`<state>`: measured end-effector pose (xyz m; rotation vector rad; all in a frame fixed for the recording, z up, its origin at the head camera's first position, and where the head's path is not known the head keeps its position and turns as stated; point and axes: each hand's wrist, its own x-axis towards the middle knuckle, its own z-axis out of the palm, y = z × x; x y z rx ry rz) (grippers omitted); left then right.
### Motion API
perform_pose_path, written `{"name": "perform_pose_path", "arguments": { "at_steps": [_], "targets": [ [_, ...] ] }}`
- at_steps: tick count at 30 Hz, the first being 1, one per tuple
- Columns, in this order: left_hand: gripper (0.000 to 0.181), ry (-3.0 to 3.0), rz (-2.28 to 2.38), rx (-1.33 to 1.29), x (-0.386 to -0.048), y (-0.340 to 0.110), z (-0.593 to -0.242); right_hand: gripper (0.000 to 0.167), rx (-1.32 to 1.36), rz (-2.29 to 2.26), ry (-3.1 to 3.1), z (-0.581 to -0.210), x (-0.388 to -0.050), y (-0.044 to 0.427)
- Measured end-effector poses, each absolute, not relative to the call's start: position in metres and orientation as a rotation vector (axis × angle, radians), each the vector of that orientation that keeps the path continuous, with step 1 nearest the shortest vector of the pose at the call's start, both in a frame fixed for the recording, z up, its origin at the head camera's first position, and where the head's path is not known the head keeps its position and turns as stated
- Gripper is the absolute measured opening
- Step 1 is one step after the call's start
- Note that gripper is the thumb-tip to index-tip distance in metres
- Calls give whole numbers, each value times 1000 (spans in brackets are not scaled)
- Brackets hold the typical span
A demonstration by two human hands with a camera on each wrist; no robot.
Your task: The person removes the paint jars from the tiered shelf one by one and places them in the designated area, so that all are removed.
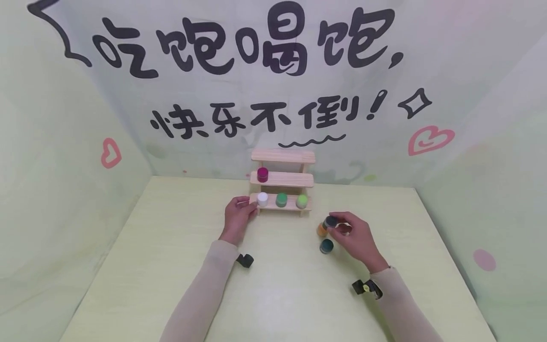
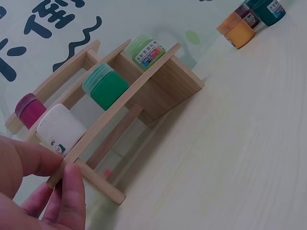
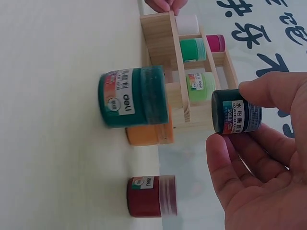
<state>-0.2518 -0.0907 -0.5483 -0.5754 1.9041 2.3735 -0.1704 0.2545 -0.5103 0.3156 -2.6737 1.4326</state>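
In the head view, my left hand [image 1: 237, 219] grips the left end of the lowest step of a small three-step wooden rack [image 1: 282, 179]. On that step stand a white paint jar [image 2: 61, 128], a green paint jar [image 2: 105, 87] and a light green paint jar [image 2: 145, 51]. A magenta paint jar [image 1: 262, 175] is on the middle step. My right hand [image 1: 356, 237] pinches a dark paint jar [image 3: 236, 111] between thumb and fingers, raised above the table. Below it stand a teal jar [image 3: 133, 97], an orange jar [image 3: 149, 134] and a dark red jar [image 3: 151, 196].
The pale wooden table [image 1: 278, 299] lies inside cloth walls. The back cloth [image 1: 205, 90], with large black lettering, stands right behind the rack. The top step of the rack [image 1: 283, 156] holds no jar. A black wrist camera [image 1: 245, 260] sits on the left wrist.
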Motion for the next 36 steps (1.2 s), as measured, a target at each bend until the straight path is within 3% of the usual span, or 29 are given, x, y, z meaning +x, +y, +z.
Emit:
{"name": "perform_pose_path", "arguments": {
  "at_steps": [20, 36],
  "targets": [
    [38, 1865, 2404, -564, -251, -91, -546, 45, 235, 1555, -2708, -530, -142, 278],
    [38, 1881, 2392, -554, -251, -91, -546, 39, 121, 1379, -2814, -540, -132, 291]
  ]
}}
